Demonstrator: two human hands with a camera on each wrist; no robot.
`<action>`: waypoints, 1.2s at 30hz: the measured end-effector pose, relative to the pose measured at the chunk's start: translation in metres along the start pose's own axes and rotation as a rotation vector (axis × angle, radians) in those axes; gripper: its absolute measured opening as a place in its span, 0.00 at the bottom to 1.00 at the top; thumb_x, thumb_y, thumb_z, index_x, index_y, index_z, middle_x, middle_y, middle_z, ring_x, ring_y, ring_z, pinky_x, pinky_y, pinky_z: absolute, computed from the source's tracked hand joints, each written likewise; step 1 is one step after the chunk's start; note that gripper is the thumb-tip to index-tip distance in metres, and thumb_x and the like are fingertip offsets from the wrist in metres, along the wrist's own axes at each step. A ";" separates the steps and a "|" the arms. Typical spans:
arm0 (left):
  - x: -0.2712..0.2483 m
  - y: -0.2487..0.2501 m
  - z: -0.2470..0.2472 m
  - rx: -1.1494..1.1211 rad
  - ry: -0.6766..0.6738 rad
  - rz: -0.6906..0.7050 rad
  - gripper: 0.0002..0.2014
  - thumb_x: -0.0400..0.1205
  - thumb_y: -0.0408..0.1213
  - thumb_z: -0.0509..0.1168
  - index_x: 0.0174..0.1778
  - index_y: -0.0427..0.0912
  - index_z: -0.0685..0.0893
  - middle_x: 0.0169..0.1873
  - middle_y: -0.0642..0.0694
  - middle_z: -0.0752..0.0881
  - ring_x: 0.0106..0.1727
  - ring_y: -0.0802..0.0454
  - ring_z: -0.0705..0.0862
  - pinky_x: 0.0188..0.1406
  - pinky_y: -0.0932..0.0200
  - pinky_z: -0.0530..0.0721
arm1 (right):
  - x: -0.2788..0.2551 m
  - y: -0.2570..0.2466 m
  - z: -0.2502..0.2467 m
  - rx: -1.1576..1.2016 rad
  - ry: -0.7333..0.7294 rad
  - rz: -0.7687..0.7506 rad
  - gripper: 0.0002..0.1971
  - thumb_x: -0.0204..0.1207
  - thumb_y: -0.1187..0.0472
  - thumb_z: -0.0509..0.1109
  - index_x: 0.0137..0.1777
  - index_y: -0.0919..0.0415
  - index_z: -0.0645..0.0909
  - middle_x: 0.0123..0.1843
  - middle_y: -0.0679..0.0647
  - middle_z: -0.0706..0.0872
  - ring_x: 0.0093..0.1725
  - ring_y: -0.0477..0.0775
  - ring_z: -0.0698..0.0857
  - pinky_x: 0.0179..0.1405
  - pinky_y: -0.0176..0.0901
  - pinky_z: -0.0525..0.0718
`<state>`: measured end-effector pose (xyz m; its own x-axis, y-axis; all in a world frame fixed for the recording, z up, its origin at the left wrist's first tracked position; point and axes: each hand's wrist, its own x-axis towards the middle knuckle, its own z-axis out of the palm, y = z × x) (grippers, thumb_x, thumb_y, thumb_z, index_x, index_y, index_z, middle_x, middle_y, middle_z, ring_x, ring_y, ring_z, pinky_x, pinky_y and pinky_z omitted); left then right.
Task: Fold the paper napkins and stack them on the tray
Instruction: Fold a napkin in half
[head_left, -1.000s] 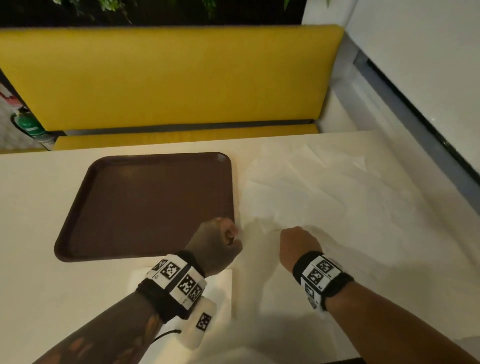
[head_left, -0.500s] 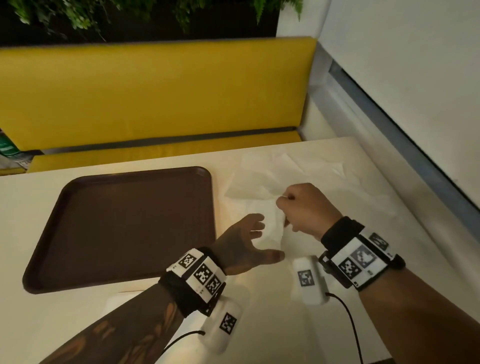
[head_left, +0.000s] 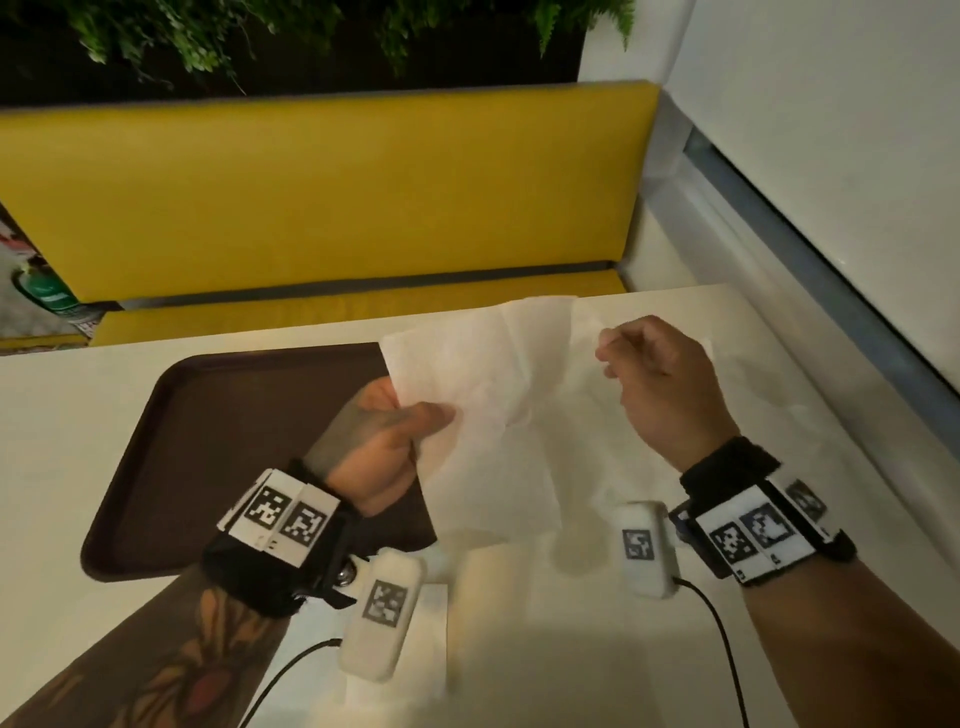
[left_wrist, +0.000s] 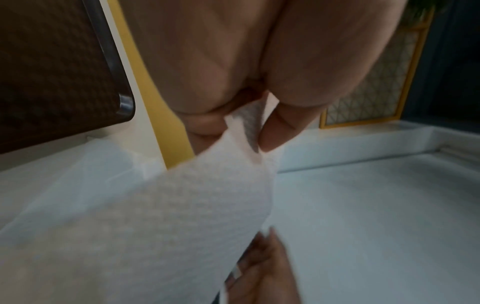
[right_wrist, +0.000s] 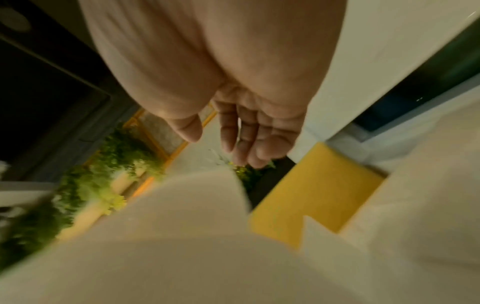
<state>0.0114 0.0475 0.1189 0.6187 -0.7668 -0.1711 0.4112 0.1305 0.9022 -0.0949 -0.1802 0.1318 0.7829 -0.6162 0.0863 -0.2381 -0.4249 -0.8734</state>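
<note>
A white paper napkin (head_left: 488, 415) hangs unfolded above the table, partly over the right edge of the brown tray (head_left: 208, 441). My left hand (head_left: 431, 421) pinches its left edge between thumb and fingers; the left wrist view shows that pinch (left_wrist: 249, 123) on the napkin (left_wrist: 155, 216), with the tray (left_wrist: 52, 72) at upper left. My right hand (head_left: 605, 358) hovers by the napkin's upper right corner with loosely curled fingers. In the right wrist view the hand (right_wrist: 215, 139) holds nothing, and the napkin (right_wrist: 182, 236) lies below it. The tray holds nothing.
More unfolded napkins (head_left: 769, 415) lie spread on the white table (head_left: 78, 441) to the right. A yellow bench (head_left: 322, 197) runs behind the table, and a wall with a ledge (head_left: 810, 218) closes the right side. Plants hang above the bench.
The right hand had lifted the napkin while the left was open. Now the left hand pinches the napkin, the right has let go, and the sheet hangs higher.
</note>
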 end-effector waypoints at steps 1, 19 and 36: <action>-0.002 0.004 -0.004 -0.047 -0.013 0.000 0.17 0.77 0.24 0.60 0.62 0.33 0.81 0.58 0.31 0.86 0.59 0.34 0.86 0.56 0.40 0.85 | 0.003 0.011 0.001 0.009 -0.025 0.113 0.17 0.82 0.47 0.63 0.49 0.61 0.81 0.47 0.57 0.87 0.49 0.58 0.85 0.49 0.54 0.84; -0.016 0.015 -0.032 0.187 0.067 -0.096 0.11 0.79 0.28 0.63 0.56 0.28 0.82 0.55 0.35 0.89 0.57 0.38 0.87 0.47 0.50 0.89 | -0.004 0.008 0.015 0.642 -0.437 0.230 0.26 0.70 0.52 0.71 0.65 0.67 0.79 0.64 0.68 0.84 0.64 0.70 0.83 0.62 0.64 0.82; -0.013 0.010 -0.032 0.225 0.237 0.020 0.19 0.79 0.40 0.62 0.60 0.29 0.81 0.55 0.34 0.88 0.57 0.38 0.87 0.55 0.41 0.85 | -0.001 0.006 -0.005 0.429 -0.548 0.002 0.31 0.57 0.35 0.80 0.58 0.49 0.85 0.61 0.56 0.88 0.62 0.59 0.85 0.67 0.69 0.78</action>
<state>0.0293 0.0789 0.1171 0.7746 -0.5943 -0.2162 0.2558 -0.0183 0.9666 -0.1001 -0.1849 0.1292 0.9868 -0.1452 -0.0719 -0.0806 -0.0550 -0.9952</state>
